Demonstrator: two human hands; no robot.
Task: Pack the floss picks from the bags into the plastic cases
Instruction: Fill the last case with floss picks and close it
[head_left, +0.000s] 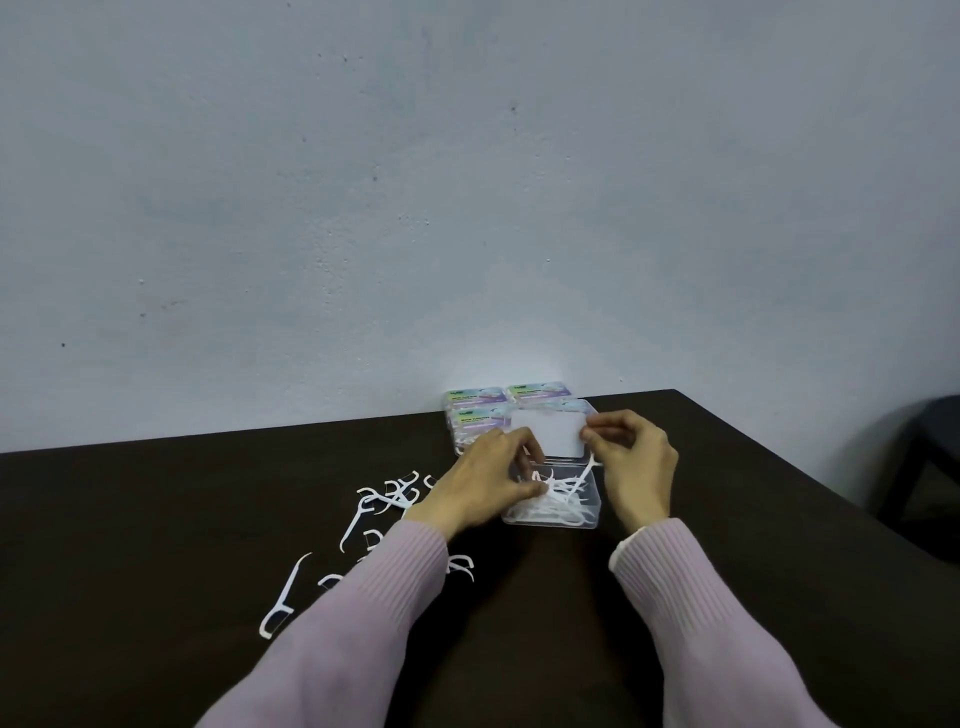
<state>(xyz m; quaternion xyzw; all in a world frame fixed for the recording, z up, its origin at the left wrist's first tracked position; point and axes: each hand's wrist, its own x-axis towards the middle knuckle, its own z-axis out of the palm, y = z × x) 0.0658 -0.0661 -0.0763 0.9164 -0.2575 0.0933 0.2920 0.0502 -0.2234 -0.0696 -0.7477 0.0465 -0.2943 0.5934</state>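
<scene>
Pinching the raised lid (551, 435) of the open case (553, 501), the right hand (635, 464) grips its right edge while the left hand (488, 479) grips picks at the case's left side. Loose floss picks (363, 525) lie on the worktop (156, 519) left of the case; closed cases (480, 410) sit just behind it.

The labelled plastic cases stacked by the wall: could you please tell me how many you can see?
3 show clearly: back left, back right, front left. A fourth peeks out behind the raised lid; more may be hidden.
</scene>
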